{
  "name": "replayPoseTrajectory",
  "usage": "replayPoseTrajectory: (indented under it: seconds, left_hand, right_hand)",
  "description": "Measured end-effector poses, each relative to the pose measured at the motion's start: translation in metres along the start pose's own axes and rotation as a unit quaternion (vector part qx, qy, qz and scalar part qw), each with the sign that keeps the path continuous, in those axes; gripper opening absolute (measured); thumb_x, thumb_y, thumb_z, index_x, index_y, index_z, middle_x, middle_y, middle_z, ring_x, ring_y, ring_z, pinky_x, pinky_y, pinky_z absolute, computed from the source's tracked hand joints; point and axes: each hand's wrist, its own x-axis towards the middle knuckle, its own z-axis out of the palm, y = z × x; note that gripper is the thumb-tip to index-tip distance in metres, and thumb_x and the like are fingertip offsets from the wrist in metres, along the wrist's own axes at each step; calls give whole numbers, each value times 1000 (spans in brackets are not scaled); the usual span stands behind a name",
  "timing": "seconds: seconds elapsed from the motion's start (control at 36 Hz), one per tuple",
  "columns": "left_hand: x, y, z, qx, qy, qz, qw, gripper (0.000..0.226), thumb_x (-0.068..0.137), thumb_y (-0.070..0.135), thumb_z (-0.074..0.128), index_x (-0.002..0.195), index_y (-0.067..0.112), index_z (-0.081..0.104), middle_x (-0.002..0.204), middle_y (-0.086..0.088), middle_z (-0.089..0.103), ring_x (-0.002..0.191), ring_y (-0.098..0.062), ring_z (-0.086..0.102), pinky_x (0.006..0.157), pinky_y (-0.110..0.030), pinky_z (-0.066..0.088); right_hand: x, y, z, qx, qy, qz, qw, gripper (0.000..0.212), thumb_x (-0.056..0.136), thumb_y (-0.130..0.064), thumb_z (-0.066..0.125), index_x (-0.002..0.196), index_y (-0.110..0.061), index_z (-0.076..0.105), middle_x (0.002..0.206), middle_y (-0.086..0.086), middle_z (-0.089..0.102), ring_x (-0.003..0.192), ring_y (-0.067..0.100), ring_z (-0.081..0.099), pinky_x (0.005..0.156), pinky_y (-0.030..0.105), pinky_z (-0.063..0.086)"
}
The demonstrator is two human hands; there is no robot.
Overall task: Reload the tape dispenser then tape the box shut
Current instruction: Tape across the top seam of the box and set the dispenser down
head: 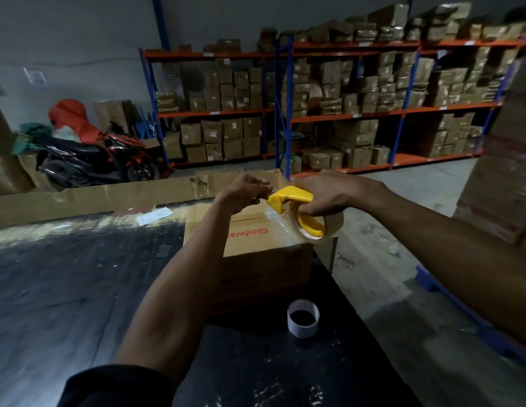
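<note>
A closed brown cardboard box (pixel 264 259) with red lettering stands on the dark table (pixel 79 289). Above its far right corner my right hand (pixel 329 195) grips a yellow tape dispenser (pixel 291 198) loaded with a brownish tape roll (pixel 329 227). My left hand (pixel 241 192) is pinched at the dispenser's front tip, fingers closed on what looks like the tape's free end; the tape itself is hard to make out. A shiny clear strip lies across the box top under the dispenser. An empty white tape core (pixel 302 318) stands upright on the table in front of the box.
A flattened cardboard sheet (pixel 109 198) stands along the table's far edge. A white paper slip (pixel 154 215) lies on the table left of the box. Shelves of cartons (pixel 344 98) fill the back wall, a motorbike (pixel 94 157) is parked at left, stacked boxes (pixel 508 171) rise at right.
</note>
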Motion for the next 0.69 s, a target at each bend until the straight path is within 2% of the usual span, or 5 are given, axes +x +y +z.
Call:
replayPoseTrajectory:
  seconds: [0.17,0.36,0.53,0.61,0.69]
  left_hand:
    - [31,-13,-3,16,-8,-22,1000,11,93,19,69,103,14,72,94,-5,75,85,-13,68,69,-26,47]
    - [58,-42,9,40,2,47,998,23,94,1,64,115,-10,64,87,-10,68,57,5,67,48,-9,45]
    - [96,-69,5,80,-81,-14,993,37,91,18,72,122,-1,67,108,-15,72,86,-13,68,77,-28,55]
    - [115,-73,-3,172,-135,-23,976,28,89,15,74,115,5,74,107,-8,73,94,-14,68,74,-22,55]
    - [132,-76,-7,221,-161,-39,961,24,90,9,71,113,4,74,104,-7,75,82,-7,68,63,-15,54]
  right_hand:
    - [5,-4,23,47,64,36,996,89,81,-51,66,156,-29,23,136,13,58,112,32,55,81,39,47]
    - [32,-4,54,64,130,75,987,64,80,-53,69,136,-27,50,117,11,65,99,31,59,66,33,41]
    - [57,3,68,52,118,94,987,63,79,-53,70,134,-24,55,116,11,68,96,32,61,65,31,37]
    - [69,6,74,48,103,98,989,54,80,-53,70,125,-25,58,111,9,67,86,28,57,60,30,35]
    - [83,7,84,54,98,98,989,47,79,-53,70,115,-24,60,105,9,66,80,25,49,61,31,37]
